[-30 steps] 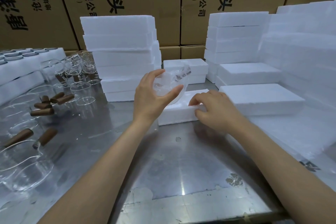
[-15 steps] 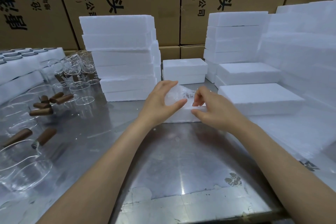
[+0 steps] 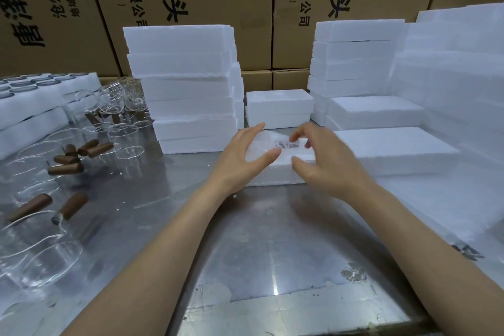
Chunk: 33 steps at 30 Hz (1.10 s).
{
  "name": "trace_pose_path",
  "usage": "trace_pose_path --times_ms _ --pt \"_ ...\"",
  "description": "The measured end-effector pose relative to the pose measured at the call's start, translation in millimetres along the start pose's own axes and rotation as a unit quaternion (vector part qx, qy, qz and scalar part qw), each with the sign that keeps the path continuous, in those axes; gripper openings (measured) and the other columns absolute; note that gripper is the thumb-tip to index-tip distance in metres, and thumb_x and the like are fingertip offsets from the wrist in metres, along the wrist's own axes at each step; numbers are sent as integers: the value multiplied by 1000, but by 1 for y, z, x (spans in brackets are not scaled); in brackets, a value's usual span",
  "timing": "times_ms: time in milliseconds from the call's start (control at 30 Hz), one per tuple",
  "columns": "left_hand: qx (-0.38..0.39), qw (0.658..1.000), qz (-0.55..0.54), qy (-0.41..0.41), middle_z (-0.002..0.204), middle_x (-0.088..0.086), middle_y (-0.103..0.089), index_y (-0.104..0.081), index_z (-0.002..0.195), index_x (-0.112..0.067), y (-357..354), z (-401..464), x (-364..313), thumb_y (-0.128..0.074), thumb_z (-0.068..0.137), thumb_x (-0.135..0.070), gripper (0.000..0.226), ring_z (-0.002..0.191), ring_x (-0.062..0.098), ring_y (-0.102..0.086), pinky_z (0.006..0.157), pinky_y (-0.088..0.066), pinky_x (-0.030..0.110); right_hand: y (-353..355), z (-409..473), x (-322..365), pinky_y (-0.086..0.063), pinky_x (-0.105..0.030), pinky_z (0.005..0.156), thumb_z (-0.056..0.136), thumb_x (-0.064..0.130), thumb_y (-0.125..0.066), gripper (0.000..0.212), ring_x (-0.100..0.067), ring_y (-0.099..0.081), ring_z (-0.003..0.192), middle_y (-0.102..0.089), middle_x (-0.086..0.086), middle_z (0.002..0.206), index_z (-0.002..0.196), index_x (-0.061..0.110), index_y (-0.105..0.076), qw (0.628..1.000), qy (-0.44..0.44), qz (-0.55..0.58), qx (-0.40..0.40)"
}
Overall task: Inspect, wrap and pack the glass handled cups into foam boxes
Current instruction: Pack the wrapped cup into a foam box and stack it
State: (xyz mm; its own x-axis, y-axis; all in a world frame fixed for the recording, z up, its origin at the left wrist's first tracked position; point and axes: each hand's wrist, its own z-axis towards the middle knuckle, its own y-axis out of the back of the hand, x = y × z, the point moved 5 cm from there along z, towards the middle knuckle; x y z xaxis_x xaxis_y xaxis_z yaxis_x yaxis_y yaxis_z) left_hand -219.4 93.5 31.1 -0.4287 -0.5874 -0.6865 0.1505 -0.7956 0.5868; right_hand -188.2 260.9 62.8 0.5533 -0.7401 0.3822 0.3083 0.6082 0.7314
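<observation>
Both grips hover loose, grasping nothing: left hand [image 3: 242, 155] and right hand [image 3: 324, 163] flank the wrapped cup [image 3: 268, 143] lying in the open foam box [image 3: 275, 172] on the tabletop [image 3: 245, 240]. Cup sits between them, left nearer.

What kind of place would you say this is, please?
Most likely a packing station in a warehouse or factory: printed cardboard cartons line the back, white foam boxes stand stacked, and many glass cups wait on a metal table.
</observation>
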Motion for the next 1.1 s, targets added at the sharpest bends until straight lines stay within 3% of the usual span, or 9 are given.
trace_pose_path --times_ms 100,200,300,400,600,733,933,1000,1100 --pt "-52 998 18 -11 144 -9 -41 -40 142 -30 5 -3 -8 -46 81 -62 69 131 6 -38 108 -31 28 32 -1 1 -30 -20 67 78 20 -54 18 -6 -41 79 -57 13 88 96 21 -58 982 -5 2 -187" --pt "-142 982 92 -77 132 -3 -52 -52 130 -20 15 -7 -31 -47 89 -48 51 121 11 -47 104 -37 33 59 -5 -25 -35 -35 77 83 13 -53 18 -24 -49 90 -62 2 95 100 14 -59 949 -111 -58 -288" --pt "-177 952 164 -186 107 2 -64 -65 110 -12 4 -18 -67 -57 88 -28 28 94 20 -60 81 -47 37 81 -13 -61 -33 -42 91 85 19 -52 30 -35 -42 116 -56 -15 118 113 10 -57 913 -251 -123 -297" --pt "-125 954 147 -231 95 -2 -68 -68 106 -13 -24 -32 -92 -61 86 -22 23 75 14 -59 66 -48 29 89 -25 -87 -27 -46 103 86 23 -52 40 -41 -32 127 -45 -22 132 122 5 -52 875 -367 -141 -281" --pt "66 976 149 -145 137 -11 -51 -39 143 -29 -67 -34 -87 -52 94 -39 51 106 15 -56 85 -41 29 78 -35 -120 -14 -53 112 92 44 -43 63 -46 -24 131 -28 -24 146 137 1 -32 837 -508 -129 -158" --pt "144 970 136 -139 144 -9 -43 -26 150 -26 -78 -36 -79 -49 95 -44 62 118 13 -47 90 -37 25 76 -36 -128 -21 -51 105 92 48 -41 66 -44 -29 129 -33 -24 142 137 1 -30 838 -512 -105 -156" --pt "176 972 81 -131 143 -6 -43 -18 152 -26 -83 -37 -76 -52 94 -47 71 109 9 -53 91 -38 24 85 -32 -119 -29 -48 101 92 39 -46 56 -41 -33 128 -39 -22 138 133 1 -38 850 -470 -77 -226" --pt "151 977 48 -140 151 -11 -34 -19 151 -28 -76 -36 -79 -54 93 -46 69 109 6 -54 91 -39 23 92 -30 -113 -31 -45 100 93 39 -44 51 -38 -36 127 -44 -17 137 132 5 -41 854 -432 -42 -287" --pt "29 989 -3 -147 143 -15 -37 -30 145 -28 -52 -29 -85 -56 91 -45 62 98 4 -56 90 -46 28 95 -23 -98 -33 -32 94 95 40 -40 44 -26 -44 123 -52 -5 133 129 11 -46 865 -335 58 -369"
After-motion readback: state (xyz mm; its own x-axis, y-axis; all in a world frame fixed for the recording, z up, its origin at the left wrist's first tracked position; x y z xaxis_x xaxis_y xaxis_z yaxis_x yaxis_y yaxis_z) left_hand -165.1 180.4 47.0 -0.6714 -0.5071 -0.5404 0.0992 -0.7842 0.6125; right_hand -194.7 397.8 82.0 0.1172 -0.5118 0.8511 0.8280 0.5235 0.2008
